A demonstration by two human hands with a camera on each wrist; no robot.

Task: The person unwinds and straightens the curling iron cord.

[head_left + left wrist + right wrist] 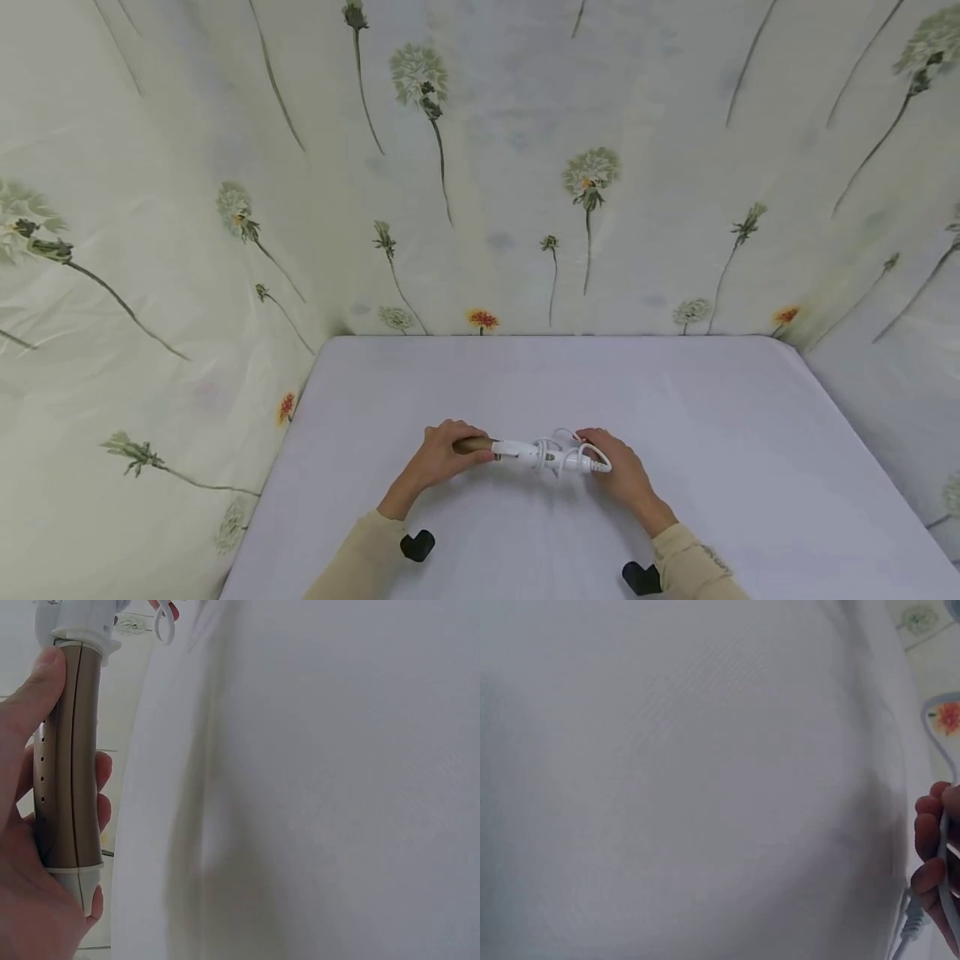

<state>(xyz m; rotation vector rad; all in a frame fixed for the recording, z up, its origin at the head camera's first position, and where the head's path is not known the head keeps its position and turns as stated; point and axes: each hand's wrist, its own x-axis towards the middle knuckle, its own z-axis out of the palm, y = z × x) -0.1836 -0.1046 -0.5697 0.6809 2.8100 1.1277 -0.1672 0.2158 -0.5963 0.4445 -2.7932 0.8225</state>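
Near the middle of the table, a hair straightener (pixel 517 451) with a white handle and a bronze, slotted barrel is held level above the cloth. My left hand (pixel 441 457) grips its bronze end; in the left wrist view the thumb lies along the barrel (pixel 84 757) and fingertips show on the far side. A white cord (pixel 943 847) is wound loosely round the handle. My right hand (pixel 621 473) is by the handle's cord end, its fingers curled round a strand of the cord. Part of that hand falls outside the right wrist view.
A table (pixel 720 417) covered with a pale cloth spreads out beneath both hands. Flower-printed curtain (pixel 510 167) hangs behind and along the sides. Black pieces (pixel 417 546) show beside both wrists.
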